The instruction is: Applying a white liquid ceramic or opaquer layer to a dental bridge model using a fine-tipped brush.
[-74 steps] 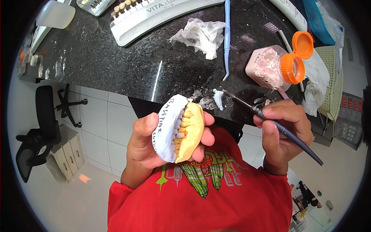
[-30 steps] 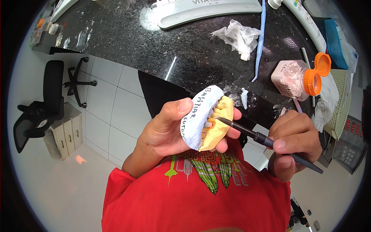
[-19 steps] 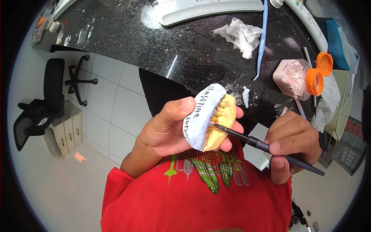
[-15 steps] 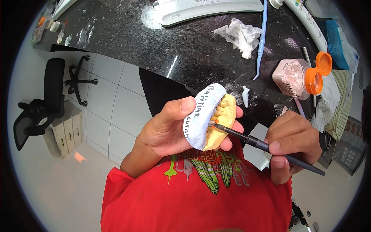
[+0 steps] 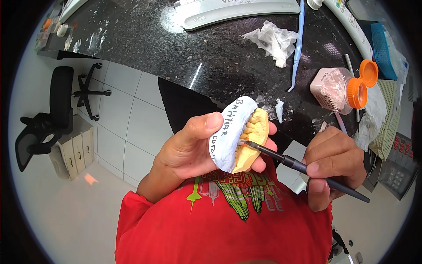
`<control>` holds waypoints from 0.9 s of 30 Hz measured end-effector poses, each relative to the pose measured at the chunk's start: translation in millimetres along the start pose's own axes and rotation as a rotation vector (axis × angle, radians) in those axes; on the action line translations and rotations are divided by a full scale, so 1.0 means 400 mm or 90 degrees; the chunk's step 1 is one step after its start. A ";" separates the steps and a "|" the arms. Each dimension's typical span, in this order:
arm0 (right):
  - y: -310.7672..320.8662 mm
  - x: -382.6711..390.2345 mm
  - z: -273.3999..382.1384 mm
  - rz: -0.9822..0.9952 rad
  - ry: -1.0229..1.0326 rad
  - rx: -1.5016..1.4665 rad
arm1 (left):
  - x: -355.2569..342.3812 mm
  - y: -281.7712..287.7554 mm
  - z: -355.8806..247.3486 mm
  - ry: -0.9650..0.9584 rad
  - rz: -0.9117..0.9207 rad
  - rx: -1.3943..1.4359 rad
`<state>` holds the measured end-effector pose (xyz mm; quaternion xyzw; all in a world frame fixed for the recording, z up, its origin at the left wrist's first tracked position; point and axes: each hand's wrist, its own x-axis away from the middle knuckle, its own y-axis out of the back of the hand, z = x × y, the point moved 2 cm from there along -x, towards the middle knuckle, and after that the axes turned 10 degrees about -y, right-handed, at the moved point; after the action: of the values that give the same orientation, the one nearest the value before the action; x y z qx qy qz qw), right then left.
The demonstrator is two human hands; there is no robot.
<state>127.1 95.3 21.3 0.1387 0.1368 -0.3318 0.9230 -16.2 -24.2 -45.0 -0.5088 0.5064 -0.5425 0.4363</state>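
Observation:
My left hand (image 5: 187,147) holds a yellow dental cast (image 5: 250,156) with a whitish-blue plaster or putty piece (image 5: 231,132) along its near-left side, dark handwriting on it. The thumb presses on the whitish piece, and fingertips show behind the yellow part. A slim black brush-like tool (image 5: 292,163) is pinched between the thumb and fingers of my right hand (image 5: 336,156). Its tip meets the cast by the teeth, where the yellow part borders the whitish piece. Something small and pale shows at that tip, too small to make out.
On the dark speckled counter (image 5: 140,48) lie crumpled clear film (image 5: 274,42), a blue dental instrument (image 5: 298,48) and a long grey holder (image 5: 241,15). An open jar of pink powder (image 5: 334,90) with an orange lid rests at right. A black office chair (image 5: 61,101) stands left.
The cast and whitish piece have turned very slightly in my left hand. My right hand and the tool have shifted a tiny bit, the tip staying at the teeth.

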 end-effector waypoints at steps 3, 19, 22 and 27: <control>0.001 -0.002 -0.001 0.018 0.005 0.005 | 0.001 0.000 0.000 0.003 -0.004 0.012; -0.001 -0.007 0.001 0.029 0.020 0.008 | 0.002 -0.006 0.001 0.004 -0.005 -0.004; 0.003 -0.011 0.002 0.037 0.024 0.016 | 0.000 -0.002 0.000 0.001 -0.005 -0.013; 0.006 -0.012 0.002 0.129 0.041 0.027 | 0.001 -0.002 0.001 0.010 -0.005 -0.008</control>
<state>125.2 99.4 24.2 0.1818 0.1445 -0.2351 0.9438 -15.9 -24.6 -44.3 -0.5095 0.5110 -0.5448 0.4271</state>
